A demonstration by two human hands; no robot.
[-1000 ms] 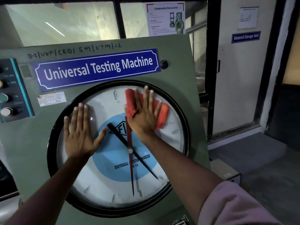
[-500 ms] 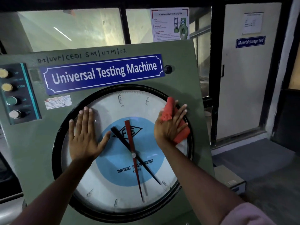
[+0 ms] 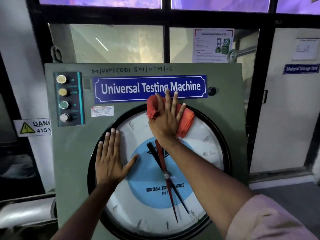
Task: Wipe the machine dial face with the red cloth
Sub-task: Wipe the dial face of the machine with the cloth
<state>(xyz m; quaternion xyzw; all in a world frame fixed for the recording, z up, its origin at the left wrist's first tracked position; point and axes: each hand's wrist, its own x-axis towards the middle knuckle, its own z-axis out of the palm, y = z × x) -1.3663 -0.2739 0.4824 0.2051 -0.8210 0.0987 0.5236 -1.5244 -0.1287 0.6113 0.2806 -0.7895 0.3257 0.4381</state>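
Observation:
The round dial face (image 3: 149, 201) of the green machine has a white ring, a blue centre, a red and a black needle, and a black rim. My right hand (image 3: 165, 122) presses the folded red cloth (image 3: 186, 121) flat against the top of the dial, over its rim, with fingertips reaching the blue nameplate. Spread out, my left hand (image 3: 110, 161) rests flat on the left part of the dial face and holds nothing.
A blue "Universal Testing Machine" nameplate (image 3: 150, 88) sits above the dial. A button panel (image 3: 69, 99) is at the upper left of the green cabinet (image 3: 71, 170). A danger sign (image 3: 32, 128) is on the left wall. A door (image 3: 292, 101) stands to the right.
My right hand has slid the red cloth from the dial's right edge up to its top edge. My left hand stays flat on the left side. The view has tilted upward.

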